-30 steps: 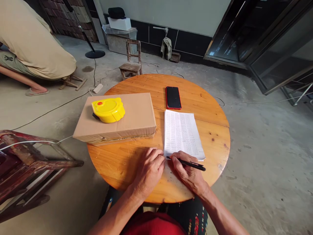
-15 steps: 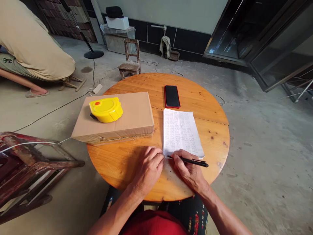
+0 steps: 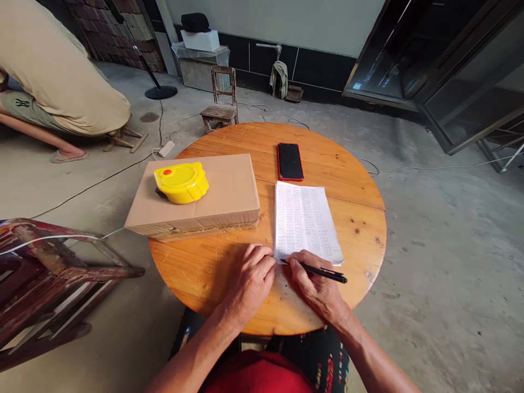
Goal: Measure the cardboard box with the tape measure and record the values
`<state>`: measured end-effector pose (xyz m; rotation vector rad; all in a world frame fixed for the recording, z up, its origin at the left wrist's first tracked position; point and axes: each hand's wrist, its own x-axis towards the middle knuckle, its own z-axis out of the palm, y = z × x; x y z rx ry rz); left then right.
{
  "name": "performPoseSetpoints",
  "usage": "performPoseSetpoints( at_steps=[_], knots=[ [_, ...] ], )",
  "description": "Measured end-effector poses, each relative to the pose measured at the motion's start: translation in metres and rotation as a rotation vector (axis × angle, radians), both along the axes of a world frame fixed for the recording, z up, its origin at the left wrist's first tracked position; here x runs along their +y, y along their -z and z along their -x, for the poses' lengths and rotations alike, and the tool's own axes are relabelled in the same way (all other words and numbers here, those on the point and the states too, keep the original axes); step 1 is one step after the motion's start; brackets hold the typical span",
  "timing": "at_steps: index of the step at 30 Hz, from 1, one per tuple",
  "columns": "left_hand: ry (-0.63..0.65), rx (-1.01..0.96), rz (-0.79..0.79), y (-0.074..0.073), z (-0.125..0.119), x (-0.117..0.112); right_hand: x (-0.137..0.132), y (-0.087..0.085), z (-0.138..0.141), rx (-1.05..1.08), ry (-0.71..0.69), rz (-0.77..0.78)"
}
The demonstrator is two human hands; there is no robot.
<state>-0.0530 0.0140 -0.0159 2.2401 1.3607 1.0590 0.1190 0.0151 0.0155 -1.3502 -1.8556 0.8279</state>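
A black pen (image 3: pixel 323 271) is gripped in my right hand (image 3: pixel 317 283), its tip at the bottom left edge of a white paper sheet (image 3: pixel 307 224). Rows of small handwritten characters cover most of that sheet. My left hand (image 3: pixel 254 275) rests on the table with its fingers curled in, beside the sheet's lower left corner; nothing shows in it, though its palm side is hidden. Beyond the paper's top lies a phone (image 3: pixel 290 162) with a dark screen and red case.
The round wooden table (image 3: pixel 360 191) bears a cardboard box (image 3: pixel 229 185) on its left, topped by a yellow plastic case (image 3: pixel 182 183) with a red button. A small wooden chair (image 3: pixel 221 112) stands behind. Another person (image 3: pixel 61 71) sits bent over at far left, near a wooden frame (image 3: pixel 61 273).
The whole view has shifted slightly, so things appear a little further right. The pen's rear end has dipped a touch; my left hand stays put.
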Motion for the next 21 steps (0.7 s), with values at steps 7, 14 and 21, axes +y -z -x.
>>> performPoseSetpoints(
  at_steps=[7, 14, 21],
  knots=[
    [-0.012, 0.005, -0.003, -0.0011, -0.0003, 0.0006, 0.0001, 0.0023, -0.0001, -0.043, -0.009, -0.023],
    [-0.011, 0.016, 0.005, -0.0015, 0.0, 0.0006, 0.0012, 0.0018, -0.0014, -0.01, -0.004, 0.02],
    [-0.012, 0.012, -0.007, -0.0014, -0.0001, 0.0003, 0.0008, 0.0027, 0.0001, -0.035, -0.014, -0.008]
  ],
)
